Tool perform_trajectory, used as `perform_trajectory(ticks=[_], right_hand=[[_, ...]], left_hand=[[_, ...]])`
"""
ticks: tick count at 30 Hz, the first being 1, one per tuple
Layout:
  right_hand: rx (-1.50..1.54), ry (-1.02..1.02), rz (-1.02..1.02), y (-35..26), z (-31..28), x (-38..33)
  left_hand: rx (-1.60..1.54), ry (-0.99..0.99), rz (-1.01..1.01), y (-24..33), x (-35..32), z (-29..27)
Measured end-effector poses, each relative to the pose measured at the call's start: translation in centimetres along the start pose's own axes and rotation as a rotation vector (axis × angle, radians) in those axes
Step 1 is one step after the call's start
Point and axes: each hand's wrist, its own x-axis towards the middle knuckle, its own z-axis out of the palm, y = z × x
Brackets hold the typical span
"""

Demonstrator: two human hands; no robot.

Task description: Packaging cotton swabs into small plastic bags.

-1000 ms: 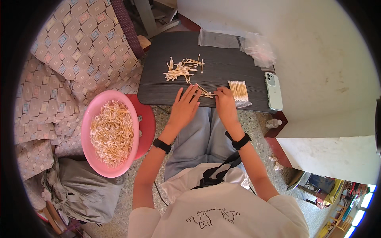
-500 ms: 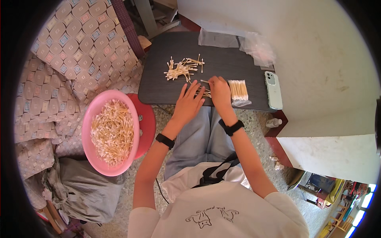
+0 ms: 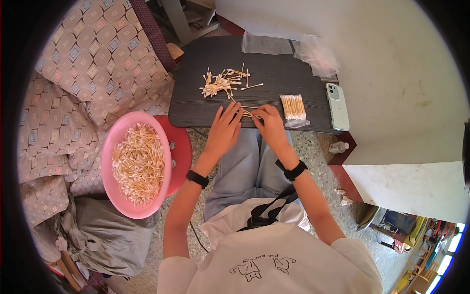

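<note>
a dark wood-grained table with rounded corners [image 3: 289, 68] stands against a pale, smudged wall [image 3: 391, 83], which runs along the table's right side above a dark red painted base [image 3: 345, 183]. left of the table is bulky furniture draped in beige fabric patterned with ovals and diamonds [image 3: 103, 63]; a round red stool [image 3: 183, 152] sits near its left corner. speckled grey flooring [image 3: 313, 152] spreads below the table. well beyond its near right corner, window panes [image 3: 444, 264] glow bright white.

White printed T-shirt [image 3: 271, 247], black wristbands [image 3: 198, 179], light-blue jeans [image 3: 239, 169]
</note>
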Motion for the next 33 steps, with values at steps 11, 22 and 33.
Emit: perform_trajectory(ticks=[11,22,33], right_hand=[[0.192,-0.069,0.157,0.7,-0.7,1.1],[0.164,-0.036,0.213,1.9,-0.6,1.4],[-0.075,0.013,-0.087,1.4,0.9,1.3]], left_hand=[[-0.038,-0.008,-0.01,0.4,-0.9,-0.2],[-0.143,0.097,-0.049,0.0,0.1,-0.8],[-0.065,0.091,0.003,-0.1,1.8,0.7]])
